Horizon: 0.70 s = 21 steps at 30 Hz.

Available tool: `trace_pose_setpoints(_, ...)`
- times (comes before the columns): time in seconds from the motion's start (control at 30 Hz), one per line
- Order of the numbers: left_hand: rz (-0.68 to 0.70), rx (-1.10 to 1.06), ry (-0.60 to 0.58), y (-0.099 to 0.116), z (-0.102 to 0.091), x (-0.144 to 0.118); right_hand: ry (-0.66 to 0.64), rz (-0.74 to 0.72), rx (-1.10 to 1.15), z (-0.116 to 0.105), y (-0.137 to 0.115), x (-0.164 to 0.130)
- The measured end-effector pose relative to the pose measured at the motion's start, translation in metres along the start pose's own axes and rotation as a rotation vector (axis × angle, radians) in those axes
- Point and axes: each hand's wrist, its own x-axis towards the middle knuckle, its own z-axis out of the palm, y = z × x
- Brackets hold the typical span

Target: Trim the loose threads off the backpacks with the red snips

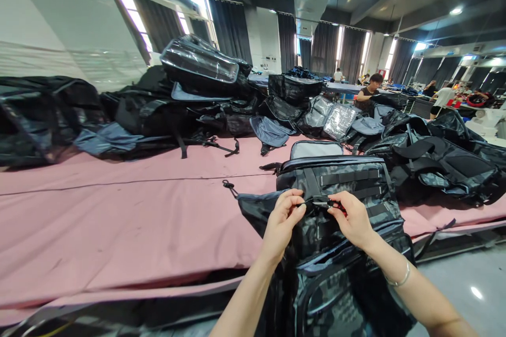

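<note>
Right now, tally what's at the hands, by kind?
Camo backpack: 1
Black strap buckle: 1
Hands on the buckle: 2, left hand and right hand
Bracelet: 1
Total: 5
The backpack pile behind on the pink table is too tangled to count.

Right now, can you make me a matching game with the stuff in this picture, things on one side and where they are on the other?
Things:
1. camouflage backpack
2. bracelet
3. black strap buckle
4. pile of backpacks

Places:
A. on the right wrist
B. pinched between left hand and right hand
C. far side of the pink table
D. at the table's near edge

Pairs: 1-D, 2-A, 3-B, 4-C
</note>
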Motion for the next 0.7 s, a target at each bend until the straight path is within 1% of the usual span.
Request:
trace_pose_setpoints(0.17, 0.024, 0.050, -0.014, 0.001, 0.001, -0.002, -0.016, -0.133, -0.078, -0.003, -0.003, 0.009)
trace_pose_setpoints(0.27, 0.037, 0.078, -0.014, 0.000, 0.000, -0.002, -0.029, -0.183, -0.135, -0.003, -0.001, 0.013)
trace_pose_setpoints(0.37, 0.046, 0.093, -0.012, -0.001, 0.000, -0.001, -0.034, -0.173, -0.156, -0.003, 0.001, 0.014)
trace_pose_setpoints(0.47, 0.056, 0.101, -0.011, -0.001, 0.001, -0.001, 0.006, -0.139, -0.094, -0.004, 0.002, 0.015)
trace_pose_setpoints(0.53, 0.058, 0.103, -0.006, -0.001, 0.002, -0.001, 0.018, -0.154, -0.077, -0.004, 0.002, 0.016)
trace_pose_setpoints(0.63, 0.048, 0.109, -0.003, -0.002, 0.002, 0.001, -0.001, -0.199, -0.120, -0.005, 0.004, 0.019)
trace_pose_setpoints(0.7, 0.033, 0.109, -0.007, -0.004, 0.001, 0.003, 0.003, -0.176, -0.099, -0.006, 0.003, 0.021)
